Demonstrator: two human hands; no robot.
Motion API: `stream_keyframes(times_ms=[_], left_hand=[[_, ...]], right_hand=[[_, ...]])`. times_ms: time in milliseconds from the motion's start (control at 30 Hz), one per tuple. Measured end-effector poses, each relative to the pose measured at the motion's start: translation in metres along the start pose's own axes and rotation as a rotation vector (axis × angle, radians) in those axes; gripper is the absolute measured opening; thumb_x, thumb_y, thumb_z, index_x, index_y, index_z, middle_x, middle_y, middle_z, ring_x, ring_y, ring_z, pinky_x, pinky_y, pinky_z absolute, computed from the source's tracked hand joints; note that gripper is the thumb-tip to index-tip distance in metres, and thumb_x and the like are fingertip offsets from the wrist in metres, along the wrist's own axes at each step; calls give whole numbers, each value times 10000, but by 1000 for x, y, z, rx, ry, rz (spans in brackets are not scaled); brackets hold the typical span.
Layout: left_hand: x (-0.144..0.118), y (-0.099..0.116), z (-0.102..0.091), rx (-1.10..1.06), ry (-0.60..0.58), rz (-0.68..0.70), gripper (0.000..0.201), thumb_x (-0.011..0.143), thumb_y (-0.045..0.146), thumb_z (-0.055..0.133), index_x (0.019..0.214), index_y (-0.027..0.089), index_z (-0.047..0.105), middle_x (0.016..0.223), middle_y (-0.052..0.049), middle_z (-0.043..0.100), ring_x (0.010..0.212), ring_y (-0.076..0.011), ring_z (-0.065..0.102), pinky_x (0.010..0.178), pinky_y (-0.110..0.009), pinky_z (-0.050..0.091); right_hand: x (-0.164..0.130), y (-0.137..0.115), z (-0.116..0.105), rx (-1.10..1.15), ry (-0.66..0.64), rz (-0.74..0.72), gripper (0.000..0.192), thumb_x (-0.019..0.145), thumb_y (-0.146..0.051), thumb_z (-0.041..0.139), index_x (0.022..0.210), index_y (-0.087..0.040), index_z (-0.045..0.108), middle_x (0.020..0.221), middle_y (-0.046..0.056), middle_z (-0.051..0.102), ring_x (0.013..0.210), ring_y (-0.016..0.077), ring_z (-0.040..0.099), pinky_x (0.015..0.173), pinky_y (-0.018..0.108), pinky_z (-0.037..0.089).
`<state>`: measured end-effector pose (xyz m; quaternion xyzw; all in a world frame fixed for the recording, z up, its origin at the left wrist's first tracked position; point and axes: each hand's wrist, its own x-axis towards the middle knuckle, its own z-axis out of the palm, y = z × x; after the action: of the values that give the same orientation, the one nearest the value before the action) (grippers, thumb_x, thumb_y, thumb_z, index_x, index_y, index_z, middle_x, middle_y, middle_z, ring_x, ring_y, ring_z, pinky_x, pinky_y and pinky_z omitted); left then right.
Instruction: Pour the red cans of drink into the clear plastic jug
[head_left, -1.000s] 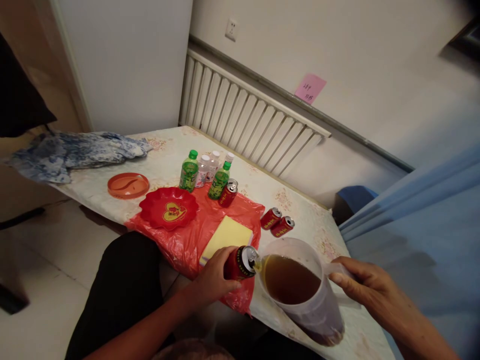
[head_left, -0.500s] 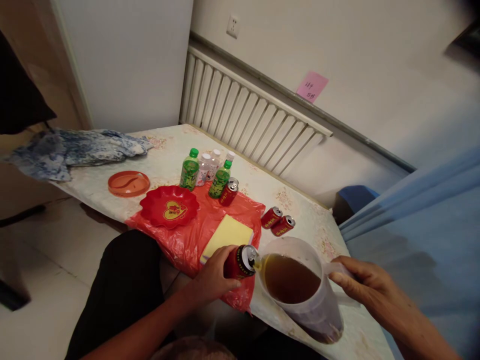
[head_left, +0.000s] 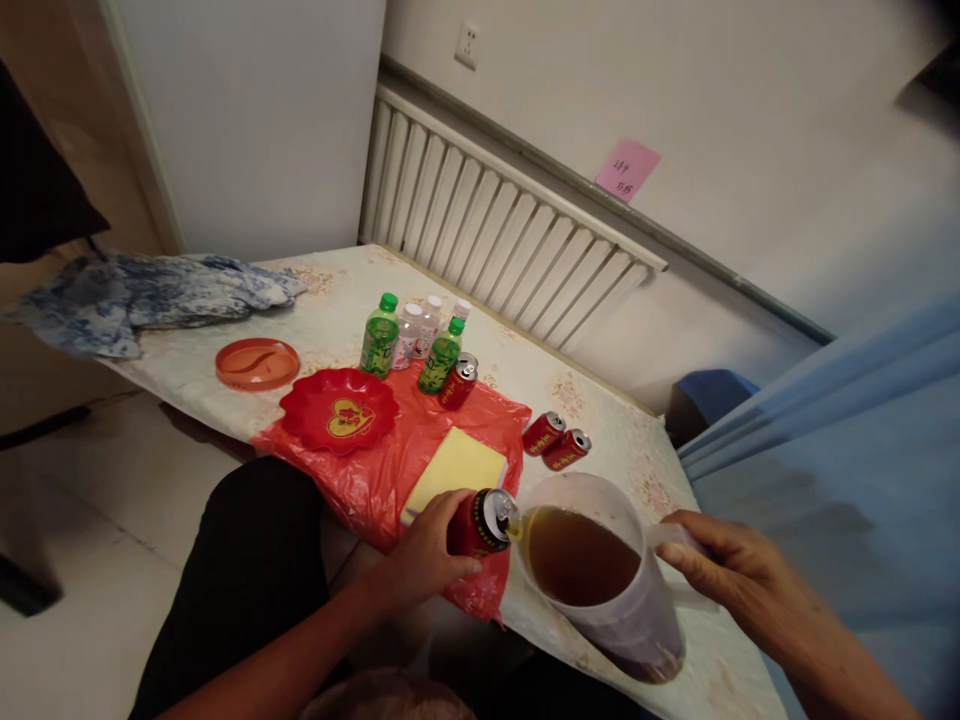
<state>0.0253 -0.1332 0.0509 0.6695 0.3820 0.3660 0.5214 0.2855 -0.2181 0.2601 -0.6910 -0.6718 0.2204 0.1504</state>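
Head view: left hand (head_left: 424,560), fingers wrapped around a red drink can (head_left: 480,522), holds it tipped, mouth at the rim of a translucent plastic pitcher (head_left: 600,580) of brown liquid on the desk (head_left: 600,440) near its front edge. Right hand (head_left: 731,580), fingers curled on the pitcher handle, hides most of it. Can label unreadable; pitcher base blurred.

Both forearms are bare, no sleeves in view. The left hand (head_left: 427,555) and right hand (head_left: 731,580) wear no gloves or rings. Black trousers (head_left: 247,570) cover the lap at seven o'clock.
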Motion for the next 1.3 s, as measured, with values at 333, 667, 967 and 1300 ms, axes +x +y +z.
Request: stream_keyframes(times_ms=[333, 667, 967, 1300], left_hand=[[1, -5, 0, -12, 13, 33, 774, 570, 72, 700, 1303, 210, 493, 1330, -87, 566, 1245, -274, 508, 1097, -431, 371], [2, -21, -3, -42, 68, 32, 776, 569, 100, 740, 1299, 205, 498, 1329, -98, 572, 1242, -288, 517, 1098, -443, 375], [0, -14, -18, -116, 92, -18, 741, 617, 148, 741, 1310, 170, 477, 1340, -126, 575, 1246, -290, 530, 1095, -441, 385], [-12, -44, -34, -116, 123, -80, 783, 541, 64, 700, 1284, 223, 513, 1326, -72, 593, 1246, -303, 525, 1092, -435, 381]], right_hand=[[0, 2, 4, 37, -20, 26, 500, 835, -637, 517, 654, -181, 611, 606, 0, 454, 586, 151, 420, 528, 257, 354], [8, 22, 21, 223, -6, 32, 492, 813, -639, 569, 670, -171, 618, 617, -19, 433, 572, 123, 356, 523, 247, 300], [35, 31, 53, 592, 83, 57, 496, 772, -637, 613, 596, -189, 492, 554, -63, 310, 521, 100, 256, 506, 243, 195], [113, 4, 93, 1103, 388, -1, 419, 753, -417, 672, 543, -217, 371, 526, -99, 216, 467, 75, 161, 442, 234, 178]])
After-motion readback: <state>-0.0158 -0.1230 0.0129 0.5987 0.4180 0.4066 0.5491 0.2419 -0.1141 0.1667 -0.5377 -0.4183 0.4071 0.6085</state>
